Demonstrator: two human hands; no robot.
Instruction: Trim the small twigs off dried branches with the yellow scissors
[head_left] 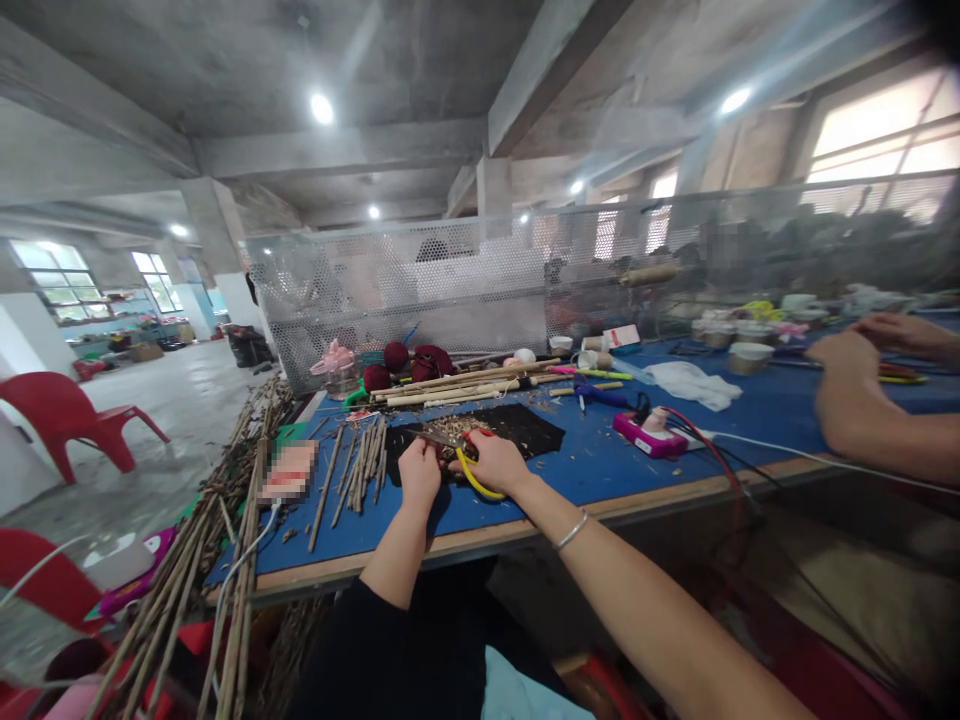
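My right hand [496, 463] is wrapped round a pair of scissors with a yellow handle [480, 480]; a bit of red shows at the fingers. Their grey blades [444, 437] point left, over a black cloth [529, 428] strewn with small pale wood cuttings [465, 424]. Close to the blades, my left hand [420, 470] is closed, fingertips pinched together; what lies between them is too small to make out. Left of it, several short cut sticks [364, 460] lie side by side on the blue table [442, 524].
Long sticks [180, 580] lean at the table's left end. Behind the cloth lie peeled sticks [465, 386] and dark red yarn balls [431, 364]. A purple power strip [649, 436] with cables sits to the right, near a white cloth [694, 384]. Another person's arm [855, 400] reaches in at right.
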